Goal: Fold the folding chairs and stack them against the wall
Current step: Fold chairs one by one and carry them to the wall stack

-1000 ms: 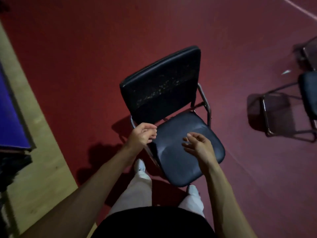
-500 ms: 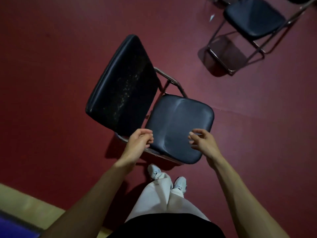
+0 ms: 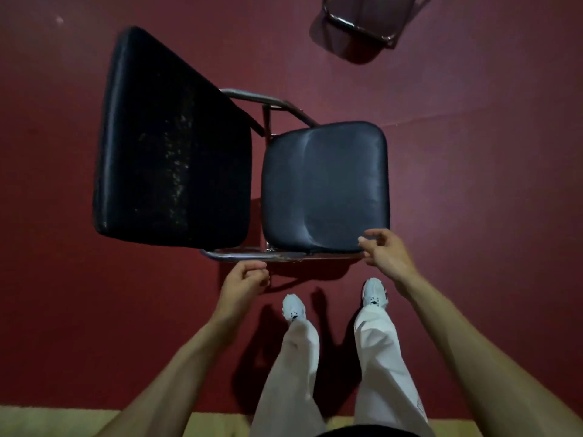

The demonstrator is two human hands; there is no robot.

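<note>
A folding chair stands unfolded on the red floor in front of me, with a dark padded backrest on the left and a dark seat on the right. Its metal side tube runs along the near edge. My left hand hovers just below that tube's left end, fingers curled in on nothing. My right hand is at the seat's near right corner, with thumb and fingers apart at the edge and no clear grip on it.
The metal frame of a second chair shows at the top right. A strip of pale wooden floor lies behind my feet. My white shoes stand close to the chair's near side.
The view has swung around and closer, so the chair now lies side-on before me. Both hands have dropped from over the seat to its near edge, the right hand reaching the corner.
</note>
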